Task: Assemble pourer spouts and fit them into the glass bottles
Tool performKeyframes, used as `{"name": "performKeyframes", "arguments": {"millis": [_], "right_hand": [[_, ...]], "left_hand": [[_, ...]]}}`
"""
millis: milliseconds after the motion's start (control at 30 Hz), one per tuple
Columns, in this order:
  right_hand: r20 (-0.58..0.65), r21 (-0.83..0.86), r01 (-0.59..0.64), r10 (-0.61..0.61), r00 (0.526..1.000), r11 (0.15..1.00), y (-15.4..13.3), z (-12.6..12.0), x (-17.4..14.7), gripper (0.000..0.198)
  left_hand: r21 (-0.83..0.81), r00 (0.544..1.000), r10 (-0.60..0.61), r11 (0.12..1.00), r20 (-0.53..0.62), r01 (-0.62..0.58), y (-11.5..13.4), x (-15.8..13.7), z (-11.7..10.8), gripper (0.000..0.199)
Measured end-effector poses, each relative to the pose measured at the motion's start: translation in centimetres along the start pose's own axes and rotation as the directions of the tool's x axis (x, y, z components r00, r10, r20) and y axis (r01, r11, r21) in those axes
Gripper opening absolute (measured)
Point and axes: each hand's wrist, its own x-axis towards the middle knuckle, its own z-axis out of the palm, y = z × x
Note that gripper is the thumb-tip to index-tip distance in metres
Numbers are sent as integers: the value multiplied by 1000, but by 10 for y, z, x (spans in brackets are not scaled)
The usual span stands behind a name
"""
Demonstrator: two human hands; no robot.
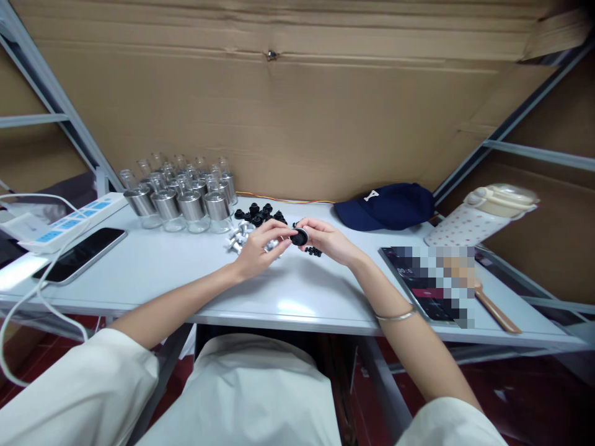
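Observation:
Above the middle of the table, my left hand (261, 249) and my right hand (329, 240) meet on a small round black stopper-like piece (299, 237) with a silvery rim. My right fingers grip it from the right side, while my left thumb and fingertips pinch its left edge. Behind the hands lies a pile of black stopper-like parts (257, 214). White and silvery spout-like parts (240, 236) are heaped beside my left hand, partly hidden by it. Several tiny black pieces (313, 251) lie on the table just below my right fingers.
Glass bottles with steel sleeves (189, 203) stand grouped at the back left. A power strip (77, 221) and phone (83, 254) are left. A navy cap (388, 207), spotted bottle (474, 217), tablet (413, 282) and wooden-handled item (497, 308) sit right. Cardboard (297, 124) walls the back.

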Motion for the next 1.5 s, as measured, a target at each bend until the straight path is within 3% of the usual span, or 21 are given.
{"name": "performKeyframes", "arguments": {"millis": [100, 200, 333, 500, 633, 900, 1067, 1500], "right_hand": [[25, -9, -18, 18, 1000, 1000, 2, 1, 0, 25], [44, -38, -1, 2, 999, 999, 3, 3, 0, 24], [-23, -155, 44, -48, 999, 987, 3, 3, 1, 25], [-82, -332, 112, -147, 986, 937, 5, 0, 3, 28], [-77, -376, 107, -146, 986, 920, 4, 0, 4, 31], [-19, -324, 98, -110, 994, 941, 5, 1, 3, 33], [27, -310, 114, -111, 993, 944, 9, -1, 4, 33], [38, -226, 87, -81, 996, 970, 11, 2, 4, 29]], "left_hand": [[-192, 987, -155, 969, 31, 158, 0, 0, 4, 20], [-391, 943, -318, 858, 101, 332, 0, 1, 5, 28], [-493, 897, -383, 750, 221, 442, 0, 3, 5, 40], [-492, 890, -411, 744, 197, 452, -2, 4, 7, 39], [-446, 884, -448, 770, 131, 456, -5, 5, 7, 31], [-498, 877, -470, 741, 96, 451, -12, 4, 9, 32], [-463, 883, -463, 766, 82, 445, -15, 4, 10, 33], [-449, 881, -451, 764, 142, 463, -15, 4, 10, 36]]}}
